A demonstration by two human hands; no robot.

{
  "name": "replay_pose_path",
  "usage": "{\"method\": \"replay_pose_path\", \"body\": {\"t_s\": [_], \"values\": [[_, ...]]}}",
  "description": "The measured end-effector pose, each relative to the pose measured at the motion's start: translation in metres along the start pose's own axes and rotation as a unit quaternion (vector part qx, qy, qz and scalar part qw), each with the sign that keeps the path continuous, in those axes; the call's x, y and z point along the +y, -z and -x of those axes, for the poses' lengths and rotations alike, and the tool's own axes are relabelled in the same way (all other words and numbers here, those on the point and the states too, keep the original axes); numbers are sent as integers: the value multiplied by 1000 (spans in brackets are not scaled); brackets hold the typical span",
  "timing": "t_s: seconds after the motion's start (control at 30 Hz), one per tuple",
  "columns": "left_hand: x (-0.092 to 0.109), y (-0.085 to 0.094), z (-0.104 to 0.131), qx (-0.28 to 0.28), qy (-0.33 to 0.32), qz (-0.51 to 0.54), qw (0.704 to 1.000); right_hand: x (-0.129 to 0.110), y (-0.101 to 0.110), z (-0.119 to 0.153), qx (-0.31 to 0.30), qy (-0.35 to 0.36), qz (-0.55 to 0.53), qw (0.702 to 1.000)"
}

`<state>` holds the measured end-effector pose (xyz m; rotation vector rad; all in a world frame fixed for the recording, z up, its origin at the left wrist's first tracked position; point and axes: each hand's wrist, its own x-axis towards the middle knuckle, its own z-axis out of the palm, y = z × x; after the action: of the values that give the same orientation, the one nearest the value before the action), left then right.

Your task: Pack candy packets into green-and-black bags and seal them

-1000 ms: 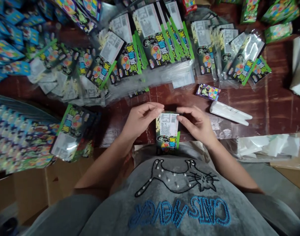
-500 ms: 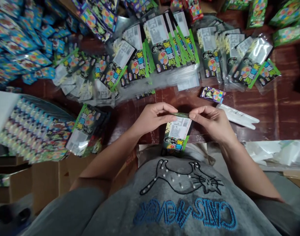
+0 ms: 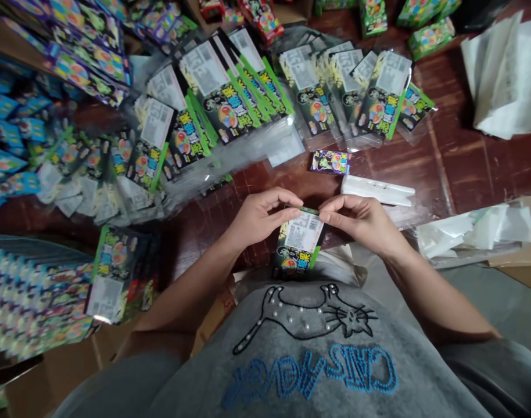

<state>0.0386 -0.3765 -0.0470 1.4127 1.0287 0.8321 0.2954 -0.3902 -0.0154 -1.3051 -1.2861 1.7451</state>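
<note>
A black and green printed packet (image 3: 302, 235) with a white label hangs at the table's front edge, close to my shirt. My left hand (image 3: 265, 216) pinches its top left corner between thumb and fingers. At the top right corner, my right hand (image 3: 357, 217) grips the same packet with thumb and forefinger. The packet's upper edge looks slightly parted between the hands. Just beyond my right hand lie a small purple box (image 3: 330, 162) and a white plastic strip (image 3: 377, 190).
Labelled packets (image 3: 228, 104) lie in overlapping rows across the table. Blue packs (image 3: 13, 133) are heaped at the left, near printed sheets (image 3: 34, 296). Red packs (image 3: 262, 18) and green boxes (image 3: 431, 39) sit at the back. White papers (image 3: 505, 75) lie at the right.
The view has shifted and turned, so the table's contents appear further left and more of the right side shows. Both hands keep their hold on the packet, with its top edge now less widely parted.
</note>
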Motion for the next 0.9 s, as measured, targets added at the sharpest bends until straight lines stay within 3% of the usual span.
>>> {"method": "replay_pose_path", "body": {"t_s": [0.1, 0.17, 0.23, 0.33, 0.43, 0.57, 0.67, 0.73, 0.83, 0.9], "values": [[3, -6, -6, -20, -20, -29, 999, 5, 4, 12, 15, 67, 63, 996], [8, -13, -14, -25, -39, -54, 997, 4, 15, 20, 50, 145, 159, 975], [15, -24, -25, -50, -78, -88, 992, 1, 36, 26, 128, 214, 299, 921], [25, -45, -44, -117, -130, -142, 974, -1, 75, 25, 217, 238, 501, 803], [24, -67, -60, -158, -128, -182, 962, 4, 104, 14, 186, 220, 620, 730], [15, -82, -72, -169, -70, -215, 959, 13, 117, 2, 130, 230, 675, 688], [13, -85, -76, -174, -36, -221, 959, 13, 118, 3, 111, 252, 640, 717], [16, -84, -75, -174, -31, -221, 959, 8, 119, 8, 113, 276, 552, 779], [23, -77, -68, -154, -38, -221, 962, -7, 119, 19, 129, 285, 334, 889], [28, -71, -60, -132, -49, -216, 966, -17, 115, 22, 120, 255, 210, 936]]}}
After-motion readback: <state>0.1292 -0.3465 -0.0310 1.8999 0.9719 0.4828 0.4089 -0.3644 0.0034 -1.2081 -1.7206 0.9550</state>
